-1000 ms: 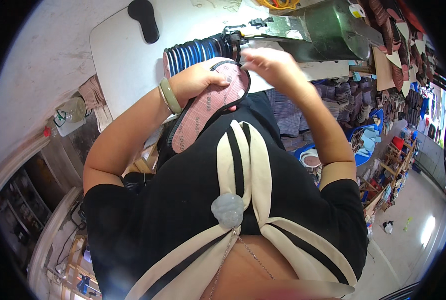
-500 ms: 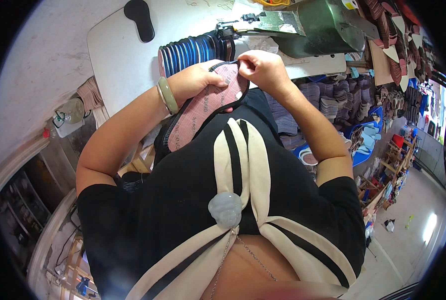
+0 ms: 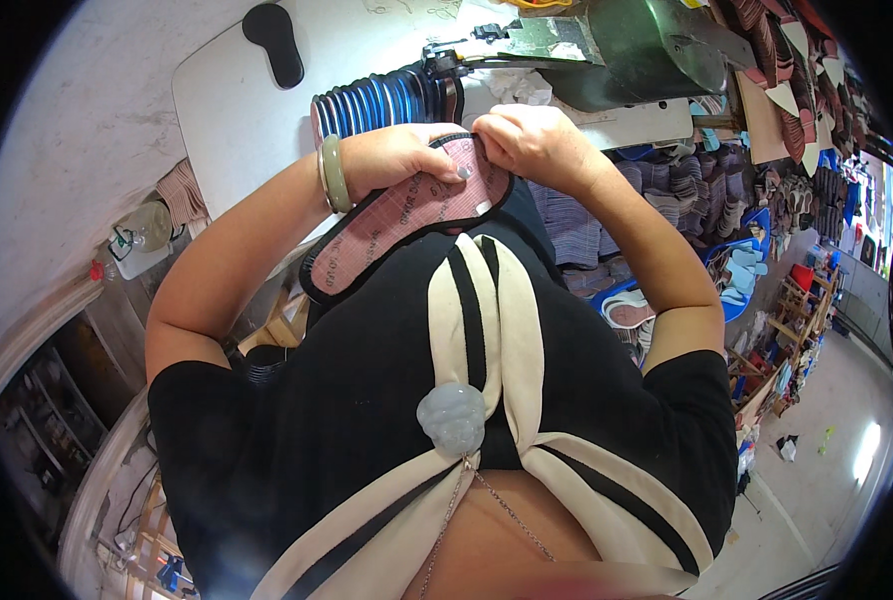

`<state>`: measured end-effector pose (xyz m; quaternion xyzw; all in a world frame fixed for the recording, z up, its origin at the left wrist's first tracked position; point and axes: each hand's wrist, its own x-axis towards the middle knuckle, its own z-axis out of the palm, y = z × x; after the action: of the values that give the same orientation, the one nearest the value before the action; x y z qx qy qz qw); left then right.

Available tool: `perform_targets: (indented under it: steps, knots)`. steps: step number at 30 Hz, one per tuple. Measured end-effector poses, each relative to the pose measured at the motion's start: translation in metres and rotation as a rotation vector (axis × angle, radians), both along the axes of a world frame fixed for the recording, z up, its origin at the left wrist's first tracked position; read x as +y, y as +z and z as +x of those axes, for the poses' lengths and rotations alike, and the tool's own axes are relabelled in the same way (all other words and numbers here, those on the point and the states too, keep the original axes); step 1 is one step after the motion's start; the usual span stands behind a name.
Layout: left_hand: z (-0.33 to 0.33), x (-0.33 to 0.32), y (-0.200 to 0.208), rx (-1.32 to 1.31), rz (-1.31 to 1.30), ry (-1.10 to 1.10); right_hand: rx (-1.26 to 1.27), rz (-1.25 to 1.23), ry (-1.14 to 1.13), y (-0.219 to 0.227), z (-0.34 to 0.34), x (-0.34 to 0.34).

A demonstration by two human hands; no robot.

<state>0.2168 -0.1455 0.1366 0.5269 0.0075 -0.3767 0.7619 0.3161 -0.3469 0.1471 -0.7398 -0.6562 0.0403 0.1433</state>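
Note:
A pink, printed insole point(image 3: 377, 228) with a black bound edge lies slantwise in front of my body, its far end raised between my hands. My left hand point(image 3: 402, 160) is closed on its upper left side, thumb on the pink face and fingers mostly hidden beneath. At the far end, my right hand point(image 3: 522, 140) pinches the black edging with curled fingers. Just beyond my left hand, a row of blue and dark insoles point(image 3: 382, 103) stands on edge on the white table.
The white table point(image 3: 227, 110) carries a black sole-shaped piece point(image 3: 275, 45) and a green sewing machine point(image 3: 657, 50). Stacks of grey insoles point(image 3: 572, 225) lie right of me, near a blue basket point(image 3: 757, 235) of light-blue pieces. A clear jug point(image 3: 145, 228) stands at the left.
The insole's near end has swung left and up, so more of its pink face shows. My right hand's fingers have curled further round at the edging.

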Motion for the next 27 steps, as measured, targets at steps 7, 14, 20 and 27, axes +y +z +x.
perform_targets:
  steps: [7, 14, 20, 27]
  knots:
    - [-0.004, -0.002, -0.003, 0.135, -0.119, 0.049, 0.600, 0.054, -0.339, -0.015, -0.001, -0.004]
    - [0.000, -0.005, -0.013, 0.171, -0.160, 0.006, 0.487, 0.247, -0.306, -0.025, -0.012, -0.004]
    - [-0.003, -0.005, -0.015, 0.314, -0.106, 0.001, 0.706, 0.407, -0.625, -0.035, -0.036, 0.005]
    - [-0.002, -0.003, -0.021, 0.249, -0.206, -0.023, 0.977, 0.295, -0.516, -0.029, -0.025, -0.004]
